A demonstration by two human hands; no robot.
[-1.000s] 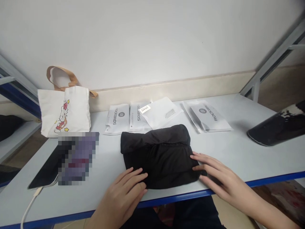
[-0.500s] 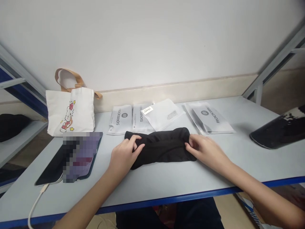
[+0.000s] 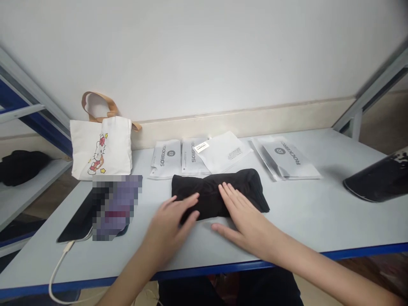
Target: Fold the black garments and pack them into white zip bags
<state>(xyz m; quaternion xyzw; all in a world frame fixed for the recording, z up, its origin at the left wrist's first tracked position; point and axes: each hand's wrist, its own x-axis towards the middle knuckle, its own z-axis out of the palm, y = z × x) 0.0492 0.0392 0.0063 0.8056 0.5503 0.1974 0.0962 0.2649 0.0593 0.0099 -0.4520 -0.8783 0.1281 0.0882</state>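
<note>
A folded black cloth (image 3: 208,187), its exact kind not clear, lies lengthwise on the grey desk (image 3: 306,221) in front of me. Over its left part is my left hand (image 3: 174,223), fingers apart and slightly curled, a little blurred. My right hand (image 3: 244,216) rests flat on the middle of the cloth with fingers stretched out and the thumb spread toward the front edge. Neither hand grips the fabric. Just behind the cloth lies a white packet (image 3: 225,153) with a barcode label.
Behind are ROCKBROS plastic bags (image 3: 167,159), with more ROCKBROS bags (image 3: 288,159) to the right. A white tote bag (image 3: 102,146) stands at left, near a phone (image 3: 79,216) on a white cable (image 3: 55,270). A dark cylinder (image 3: 379,178) lies at far right.
My right hand has let go of the cloth's right end and moved left to lie flat on its middle. My left hand has loosened and drawn slightly toward me. The view shifted a little.
</note>
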